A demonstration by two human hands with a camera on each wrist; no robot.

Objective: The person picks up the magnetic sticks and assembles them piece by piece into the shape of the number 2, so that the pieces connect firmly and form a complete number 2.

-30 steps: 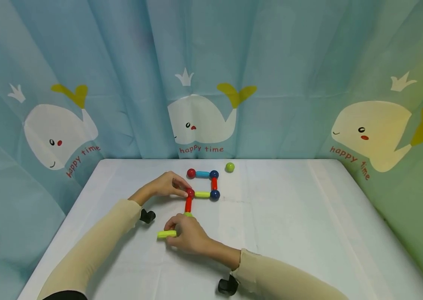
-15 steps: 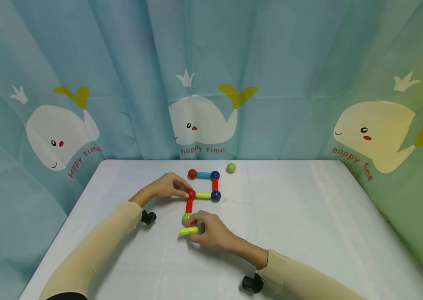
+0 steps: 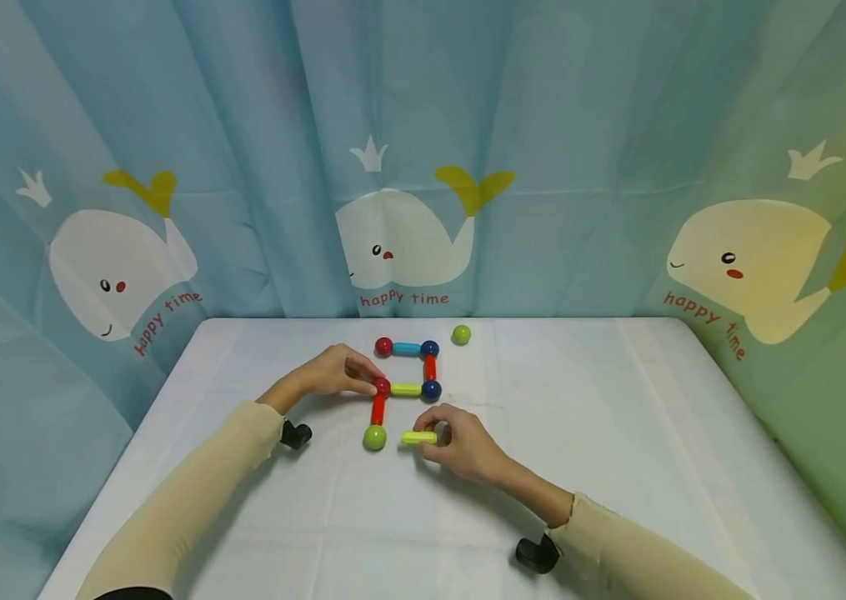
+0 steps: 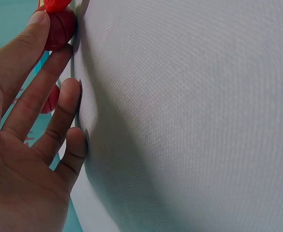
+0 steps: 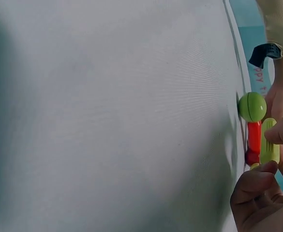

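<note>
My left hand pinches a red ball between thumb and index finger, the other fingers spread near the tabletop. From that ball a red rod runs toward me to a green ball, and a yellow-green rod runs right to a dark blue ball. Just right of the green ball, my right hand pinches a loose yellow-green rod by its right end. That rod lies sideways, apart from the green ball.
A second red rod leads back to another blue ball, then a light blue rod and a red ball. A lone green ball sits near the back edge of the white table. A whale-print curtain hangs behind.
My right hand has carried the yellow-green rod rightward and slightly back, from the left of the near green ball to its right, uncovering that ball. The left hand stays on the red ball.
</note>
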